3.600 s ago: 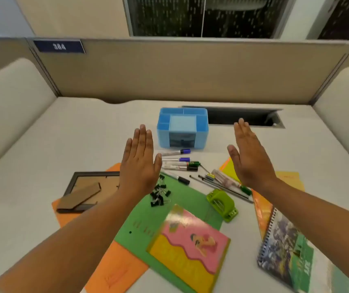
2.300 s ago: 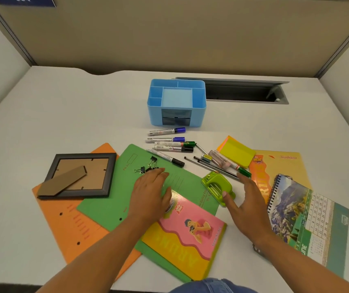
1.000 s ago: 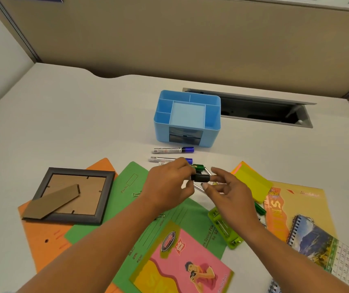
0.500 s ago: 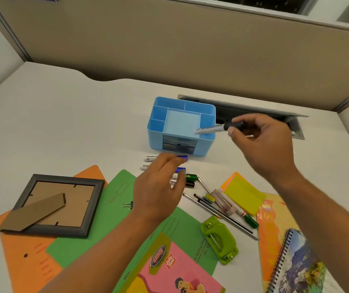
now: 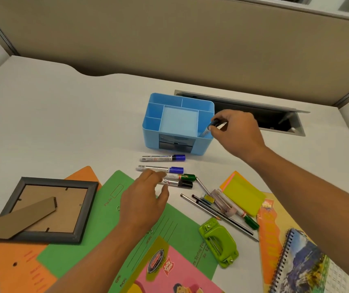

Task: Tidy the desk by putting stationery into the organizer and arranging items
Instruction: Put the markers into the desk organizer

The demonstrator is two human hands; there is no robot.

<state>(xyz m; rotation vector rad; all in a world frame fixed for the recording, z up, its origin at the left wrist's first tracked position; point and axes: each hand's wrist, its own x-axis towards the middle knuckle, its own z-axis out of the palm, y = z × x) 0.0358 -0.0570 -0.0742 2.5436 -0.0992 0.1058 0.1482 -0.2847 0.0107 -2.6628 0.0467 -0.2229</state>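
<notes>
Desk (image 5: 63, 123): right hand (image 5: 237, 134) pinches marker (image 5: 207, 130) tilted into organizer (image 5: 152, 136); left hand (image 5: 144, 199) over markers (image 5: 182, 177).

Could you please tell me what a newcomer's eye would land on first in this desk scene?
A bright blue plastic desk organizer stands mid-desk, where the right hand holds a dark-capped silver marker tilted into its right compartment. Nearer, the left hand lies over a row of four silver markers beside a green paper folder.

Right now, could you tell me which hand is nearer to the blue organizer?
Right. The right hand is at the blue organizer, holding a marker at its right edge; the left hand is in front, by the loose markers.
</notes>
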